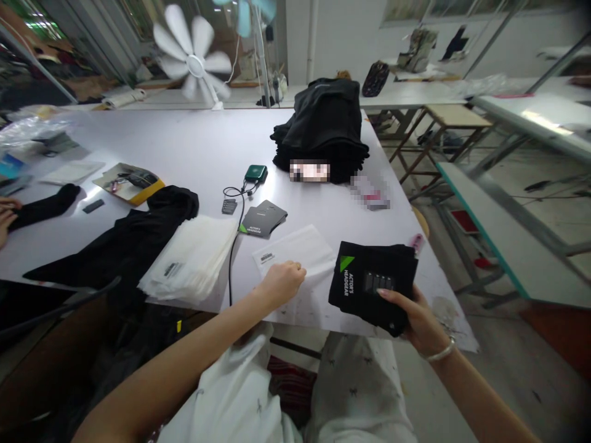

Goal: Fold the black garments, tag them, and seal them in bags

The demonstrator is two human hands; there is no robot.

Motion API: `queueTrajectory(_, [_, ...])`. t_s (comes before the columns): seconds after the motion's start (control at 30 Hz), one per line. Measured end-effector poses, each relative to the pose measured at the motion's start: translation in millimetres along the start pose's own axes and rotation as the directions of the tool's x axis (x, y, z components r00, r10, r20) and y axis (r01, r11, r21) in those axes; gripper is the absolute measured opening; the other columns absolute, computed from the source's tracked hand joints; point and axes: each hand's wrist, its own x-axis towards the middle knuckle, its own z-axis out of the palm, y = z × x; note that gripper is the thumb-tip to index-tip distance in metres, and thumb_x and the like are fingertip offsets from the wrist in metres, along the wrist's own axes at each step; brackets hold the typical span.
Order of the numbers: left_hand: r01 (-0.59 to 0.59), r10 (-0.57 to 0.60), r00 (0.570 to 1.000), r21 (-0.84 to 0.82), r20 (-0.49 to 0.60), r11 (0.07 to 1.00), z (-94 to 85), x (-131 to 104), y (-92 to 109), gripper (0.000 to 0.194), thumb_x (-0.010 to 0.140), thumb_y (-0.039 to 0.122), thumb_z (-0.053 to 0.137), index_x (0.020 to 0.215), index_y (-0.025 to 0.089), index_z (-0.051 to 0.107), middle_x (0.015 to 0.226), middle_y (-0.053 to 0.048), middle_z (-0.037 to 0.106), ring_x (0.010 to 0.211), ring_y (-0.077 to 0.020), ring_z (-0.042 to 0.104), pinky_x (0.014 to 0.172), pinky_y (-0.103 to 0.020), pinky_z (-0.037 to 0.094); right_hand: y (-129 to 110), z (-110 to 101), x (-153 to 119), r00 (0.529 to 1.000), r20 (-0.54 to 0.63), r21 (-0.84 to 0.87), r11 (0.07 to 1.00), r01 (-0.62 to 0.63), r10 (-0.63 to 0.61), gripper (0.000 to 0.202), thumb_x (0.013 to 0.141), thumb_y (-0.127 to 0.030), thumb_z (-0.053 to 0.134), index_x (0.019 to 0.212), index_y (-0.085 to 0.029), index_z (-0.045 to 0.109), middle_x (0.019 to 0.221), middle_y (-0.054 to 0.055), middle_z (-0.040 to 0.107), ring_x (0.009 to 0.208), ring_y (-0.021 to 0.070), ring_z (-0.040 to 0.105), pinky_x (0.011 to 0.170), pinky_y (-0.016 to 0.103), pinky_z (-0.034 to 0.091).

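Note:
My right hand (418,317) grips a folded black fabric piece (397,261) with a dark card on it that reads "Actor's Headgear", thumb on top, over the table's front edge. My left hand (284,280) is closed at the near edge of a flat white bag (309,249) bearing a barcode label; what its fingers hold, if anything, is hidden. A stack of similar white bags (191,258) lies to the left. Behind the flat bag are dark printed cards (263,219) and small dark tags (229,206).
A tall black fabric pile (325,123) stands at the back right. A green device (255,173) with a black cable, a spread black cloth (133,237), a yellow-edged packet (129,183) and a fan (194,66) are farther left. Another person's hands (7,215) show at the left edge.

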Motion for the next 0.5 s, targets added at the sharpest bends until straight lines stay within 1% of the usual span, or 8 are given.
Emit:
queueTrajectory(0.07, [-0.013,0.012,1.000,-0.025,-0.016,1.000,5.1,1,1,0.021,0.085,0.022,0.040,0.077,0.014,0.058,0.078,-0.009,0.058,0.076,-0.0184,0.057,0.061,-0.028,0.043,-6,-14,0,0.995,0.098,-0.134,0.991,-0.012,0.025,0.045,0.053,-0.028,0.074,0.095,-0.020,0.060,0.082,0.003,0.067,0.071,0.0233,0.062,0.061,0.034,0.053])
queueTrajectory(0.13, [0.010,-0.013,0.999,-0.043,-0.050,0.999,4.5,1,0,0.023,0.086,0.024,0.040,0.077,0.015,0.059,0.078,-0.008,0.058,0.077,-0.0174,0.057,0.062,-0.027,0.042,-10,-21,0,0.953,0.294,-0.327,0.945,0.025,0.076,0.037,0.052,-0.025,0.074,0.087,-0.018,0.063,0.077,0.002,0.067,0.069,0.0228,0.061,0.061,0.033,0.052])
queueTrajectory(0.17, [0.027,-0.030,0.997,-0.054,-0.069,0.998,3.5,1,-2,0.024,0.086,0.025,0.040,0.078,0.015,0.059,0.078,-0.007,0.059,0.077,-0.0168,0.057,0.063,-0.026,0.042,-12,-21,0,0.910,0.402,-0.413,0.907,0.086,0.097,0.034,0.052,-0.022,0.073,0.085,-0.018,0.064,0.076,0.001,0.066,0.069,0.0222,0.061,0.062,0.032,0.051])
queueTrajectory(0.23, [0.053,-0.062,0.993,-0.084,-0.105,0.995,1.5,0,-4,0.024,0.086,0.027,0.040,0.080,0.017,0.061,0.078,-0.006,0.059,0.077,-0.0156,0.057,0.063,-0.025,0.042,-15,-13,-2,0.787,0.602,-0.509,0.825,0.247,0.135,0.030,0.056,-0.017,0.068,0.086,-0.018,0.065,0.077,-0.001,0.066,0.071,0.0207,0.059,0.064,0.029,0.050])
queueTrajectory(0.3, [0.060,-0.076,0.988,-0.125,-0.133,0.990,0.1,-1,-6,0.024,0.086,0.029,0.040,0.083,0.019,0.062,0.079,-0.004,0.060,0.076,-0.0149,0.058,0.064,-0.024,0.041,-18,3,-3,0.650,0.745,-0.501,0.769,0.397,0.150,0.031,0.060,-0.014,0.061,0.091,-0.018,0.065,0.079,-0.002,0.065,0.073,0.0193,0.059,0.065,0.027,0.048])
queueTrajectory(0.37, [0.057,-0.086,0.983,-0.177,-0.159,0.982,-1.6,-3,-7,0.022,0.086,0.030,0.042,0.084,0.020,0.062,0.080,-0.003,0.061,0.076,-0.0145,0.058,0.065,-0.024,0.041,-20,21,-2,0.543,0.832,-0.436,0.737,0.516,0.112,0.036,0.062,-0.013,0.058,0.097,-0.019,0.064,0.090,0.000,0.064,0.082,0.0204,0.058,0.072,0.028,0.047])
queueTrajectory(0.43, [0.032,-0.077,0.980,-0.236,-0.182,0.971,-4.2,-6,-9,0.020,0.085,0.030,0.045,0.085,0.021,0.063,0.081,-0.002,0.062,0.076,-0.0136,0.058,0.067,-0.023,0.041,-23,36,3,0.497,0.867,-0.366,0.708,0.604,0.024,0.042,0.061,-0.012,0.058,0.102,-0.020,0.063,0.109,0.004,0.058,0.097,0.0231,0.054,0.084,0.031,0.042])
queueTrajectory(0.5, [-0.015,-0.046,0.978,-0.286,-0.205,0.958,-7.7,-10,-10,0.019,0.084,0.030,0.046,0.086,0.022,0.063,0.083,-0.001,0.063,0.077,-0.0126,0.058,0.068,-0.022,0.042,-26,47,9,0.493,0.869,-0.338,0.684,0.647,-0.038,0.044,0.060,-0.013,0.060,0.103,-0.020,0.062,0.118,0.005,0.052,0.105,0.0243,0.049,0.089,0.032,0.038])
